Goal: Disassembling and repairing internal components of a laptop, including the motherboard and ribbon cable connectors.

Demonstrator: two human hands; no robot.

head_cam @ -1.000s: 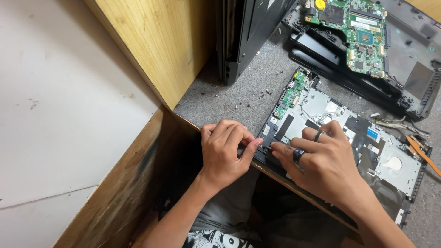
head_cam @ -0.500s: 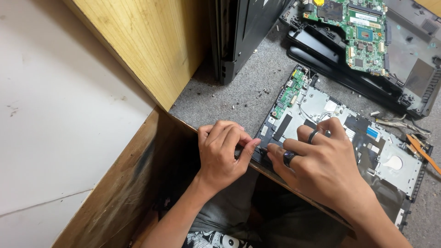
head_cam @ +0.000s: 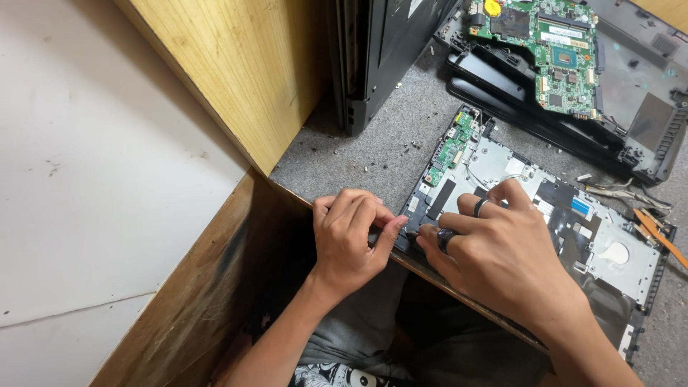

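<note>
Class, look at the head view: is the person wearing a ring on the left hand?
No. The left hand shows bare fingers; the dark rings sit on the right hand, over the opened laptop base.

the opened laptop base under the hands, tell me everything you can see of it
The opened laptop base lies flat and askew on the grey table, its near corner at the table edge. Its cover is off: silver metal plate, black frame, a small green board at the far corner, a blue label, a round silver disc. The left hand pinches the near corner; the right hand, wearing two dark rings, rests across its middle.
</note>
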